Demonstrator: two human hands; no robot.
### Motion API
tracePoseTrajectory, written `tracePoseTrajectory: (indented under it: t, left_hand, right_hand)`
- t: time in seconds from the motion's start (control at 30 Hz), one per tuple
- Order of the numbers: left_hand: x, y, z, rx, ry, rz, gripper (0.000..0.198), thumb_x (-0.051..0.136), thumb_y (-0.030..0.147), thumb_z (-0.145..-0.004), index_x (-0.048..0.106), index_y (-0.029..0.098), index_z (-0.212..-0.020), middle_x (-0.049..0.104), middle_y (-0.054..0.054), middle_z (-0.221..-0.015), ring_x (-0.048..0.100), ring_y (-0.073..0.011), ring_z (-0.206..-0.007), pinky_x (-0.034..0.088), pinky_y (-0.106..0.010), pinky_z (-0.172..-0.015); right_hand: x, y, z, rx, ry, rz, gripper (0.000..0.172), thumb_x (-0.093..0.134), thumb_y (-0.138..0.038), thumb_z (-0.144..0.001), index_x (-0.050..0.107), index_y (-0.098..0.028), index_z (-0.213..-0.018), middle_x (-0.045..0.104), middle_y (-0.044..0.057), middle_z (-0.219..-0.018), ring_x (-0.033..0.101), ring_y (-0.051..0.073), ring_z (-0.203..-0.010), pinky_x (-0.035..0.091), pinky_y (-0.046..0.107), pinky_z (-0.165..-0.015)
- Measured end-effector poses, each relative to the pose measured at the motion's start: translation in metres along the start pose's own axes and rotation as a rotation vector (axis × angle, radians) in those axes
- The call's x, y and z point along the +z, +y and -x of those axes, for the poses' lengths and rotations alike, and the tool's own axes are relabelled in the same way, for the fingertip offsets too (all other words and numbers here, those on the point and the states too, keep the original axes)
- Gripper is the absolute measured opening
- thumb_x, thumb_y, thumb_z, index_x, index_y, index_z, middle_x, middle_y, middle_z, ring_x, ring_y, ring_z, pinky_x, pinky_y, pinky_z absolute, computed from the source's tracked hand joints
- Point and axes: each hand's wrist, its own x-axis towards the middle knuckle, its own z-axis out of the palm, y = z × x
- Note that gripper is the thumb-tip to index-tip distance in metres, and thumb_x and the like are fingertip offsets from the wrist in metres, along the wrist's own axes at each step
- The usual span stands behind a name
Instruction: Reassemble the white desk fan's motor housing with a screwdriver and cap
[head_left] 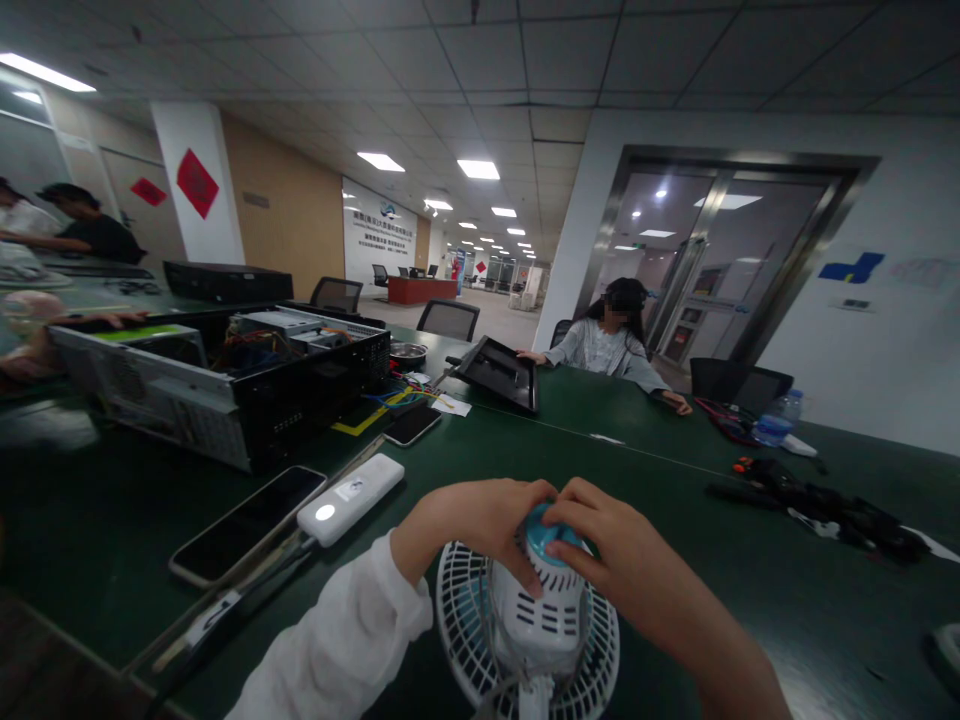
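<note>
Small white plastic fan with slatted motor housing (536,610) at bottom centre, directly before the person, back facing the camera, white round slatted grille (459,612) behind the housing; lower end cut off by the frame, so can't tell what it rests on. Left hand (491,515), white fluffy sleeve (349,640), curled around the left side of the shiny light-blue round cap (546,532) atop the housing, thumb down along the white plastic. Right hand (611,532), forearm bare, fingers bent and pinching the same cap from the right; the two hands meet at its top. Left on the dark green counter (660,470): white oblong device with a lit round spot (352,498), just beside a large black-screened phone (251,522); smaller dark phone (412,425) farther back, near a black-and-silver computer case with exposed insides (315,385). Across, a co-worker in a grey top (600,350), one hand at a black shallow tray-like panel (499,375). Far right: clear blue-labelled bottle (780,418), tangled black gear (840,510) nearer.
</note>
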Motion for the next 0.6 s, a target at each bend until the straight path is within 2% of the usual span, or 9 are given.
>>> tracePoseTrajectory:
  t: [0.17, 0.37, 0.47, 0.6]
  left_hand:
    - [-0.001, 0.001, 0.000, 0.004, 0.039, 0.018, 0.072, 0.083, 0.032, -0.050, 0.046, 0.014, -0.109, 0.058, -0.015, -0.115, 0.057, -0.0306, -0.104, 0.045, -0.038, -0.086]
    - [-0.006, 0.009, 0.002, -0.038, 0.022, -0.011, 0.076, 0.084, 0.029, -0.047, 0.045, 0.011, -0.110, 0.060, -0.016, -0.111, 0.059, -0.0317, -0.100, 0.047, -0.036, -0.081]
    - [-0.005, 0.009, 0.001, -0.027, 0.026, -0.014, 0.076, 0.084, 0.027, -0.048, 0.045, 0.010, -0.111, 0.059, -0.017, -0.113, 0.058, -0.0315, -0.102, 0.046, -0.037, -0.085]
    - [-0.003, 0.006, 0.001, -0.022, 0.000, 0.012, 0.077, 0.083, 0.027, -0.052, 0.042, 0.013, -0.116, 0.056, -0.016, -0.119, 0.055, -0.0310, -0.109, 0.044, -0.039, -0.090]
  right_hand:
    - [0.012, -0.011, -0.011, 0.178, 0.100, 0.186, 0.018, 0.041, -0.021, -0.087, 0.058, -0.017, -0.092, 0.063, 0.008, -0.091, 0.061, 0.023, -0.084, 0.043, 0.033, -0.068]
    - [0.026, -0.022, -0.020, 0.389, 0.133, 0.312, 0.024, 0.031, -0.018, -0.089, 0.052, -0.016, -0.100, 0.067, 0.009, -0.074, 0.066, 0.024, -0.069, 0.036, 0.027, -0.052]
    - [0.020, -0.018, -0.015, 0.341, 0.123, 0.203, 0.023, 0.034, -0.022, -0.089, 0.054, -0.018, -0.098, 0.067, 0.007, -0.077, 0.064, 0.022, -0.070, 0.037, 0.027, -0.055]
    - [0.005, -0.005, -0.001, 0.117, 0.075, 0.028, 0.024, 0.039, -0.020, -0.087, 0.060, -0.020, -0.099, 0.065, 0.005, -0.091, 0.060, 0.019, -0.084, 0.041, 0.030, -0.071]
